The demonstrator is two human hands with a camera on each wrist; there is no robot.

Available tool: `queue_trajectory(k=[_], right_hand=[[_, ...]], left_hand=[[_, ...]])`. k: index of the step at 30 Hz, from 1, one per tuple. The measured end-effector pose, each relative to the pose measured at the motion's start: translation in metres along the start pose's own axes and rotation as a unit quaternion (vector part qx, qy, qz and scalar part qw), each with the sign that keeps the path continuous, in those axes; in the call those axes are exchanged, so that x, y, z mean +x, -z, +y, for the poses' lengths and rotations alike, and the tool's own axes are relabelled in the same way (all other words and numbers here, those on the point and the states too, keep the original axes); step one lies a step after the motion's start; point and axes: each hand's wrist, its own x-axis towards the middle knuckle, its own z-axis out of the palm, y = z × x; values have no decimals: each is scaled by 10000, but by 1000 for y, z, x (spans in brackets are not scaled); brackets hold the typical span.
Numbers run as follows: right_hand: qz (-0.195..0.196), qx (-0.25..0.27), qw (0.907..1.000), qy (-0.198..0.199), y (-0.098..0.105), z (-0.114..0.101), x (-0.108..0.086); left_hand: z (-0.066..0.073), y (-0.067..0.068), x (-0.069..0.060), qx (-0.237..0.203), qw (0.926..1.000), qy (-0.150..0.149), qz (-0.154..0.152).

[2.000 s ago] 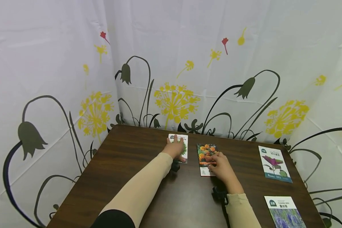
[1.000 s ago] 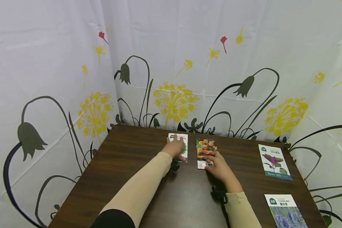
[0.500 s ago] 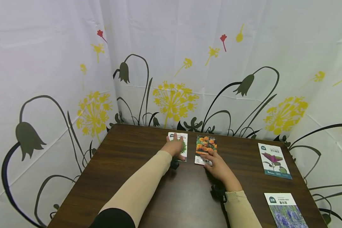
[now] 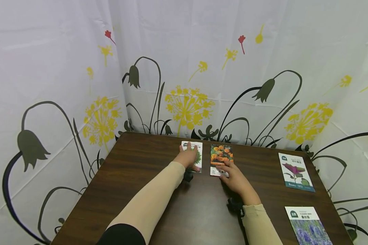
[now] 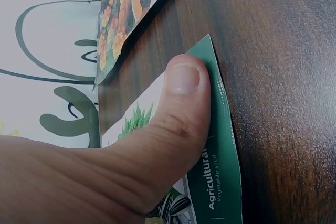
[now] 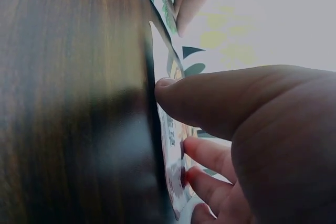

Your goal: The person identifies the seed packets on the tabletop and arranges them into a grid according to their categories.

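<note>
At the table's back edge my left hand (image 4: 188,159) lies spread over a white packet (image 4: 198,146) with a green plant picture. Its thumb (image 5: 184,85) rests on the packet's green end strip (image 5: 223,145) in the left wrist view. To the right, a packet with orange flowers (image 4: 221,153) lies flat beside it, a narrow gap between the two. My right hand (image 4: 237,180) touches the lower, white part of that packet with thumb and fingertips. The right wrist view shows the thumb (image 6: 178,95) at the near edge and the fingers (image 6: 207,166) on its face.
On the right side of the brown table (image 4: 141,170) lie a packet with a purple flower (image 4: 295,172) and, nearer, a packet with violet-blue flowers (image 4: 309,226). A patterned white curtain (image 4: 171,34) hangs behind the table. Each wrist wears a black camera.
The orange-flower packet has moved back and slightly left under my right hand, and now lies about level with the white packet. My left hand has stayed on its packet.
</note>
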Motion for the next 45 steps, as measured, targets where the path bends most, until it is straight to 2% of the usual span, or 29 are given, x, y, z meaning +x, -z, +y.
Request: queue_trajectory(k=[4,11,18,20,22,23,25,27,30,34,37,41,43,45], right_hand=[[17,36,10000,-1,0,1,2],[185,184,9994,213,2,-1,1],[8,-16,9999,150,1,0,1],[-36,-31,9999,108,2,-1,1],[-45,-81,9999,72,4,-2,2],[-43,-89,9999,64,4,-2,2],[-28,-111,9999,78,3,-1,2],[-43,-92,9999,63,3,-1,2],[-95,-102,9999,92,1,-1,1],[-132,-113,9998,104,2,-1,1],[-56,-100,9998,175,4,-1,1],[12,-66,9997,247,7,-2,1],[40,-37,9997,233,10,-2,1],[93,20,9998,198,14,-3,-1]], left_hand=[[3,7,-6,20,10000,-11,-13],[-16,-24,34,-160,9998,-106,55],[-28,-36,55,-195,9997,-127,1],[-21,-24,40,-149,9999,-53,-32],[-17,-19,31,-209,9998,-59,27],[-14,-13,20,-199,9998,-38,93],[-9,-9,12,-272,9996,43,119],[-15,-18,21,-347,9993,35,110],[-16,-23,29,-355,9993,79,-10],[-8,-10,13,-363,9993,101,-37],[-8,-10,10,-421,9991,91,63],[-12,-17,14,-512,9985,92,139],[-9,-12,9,-558,9983,152,79],[-11,-16,13,-528,9985,113,130]])
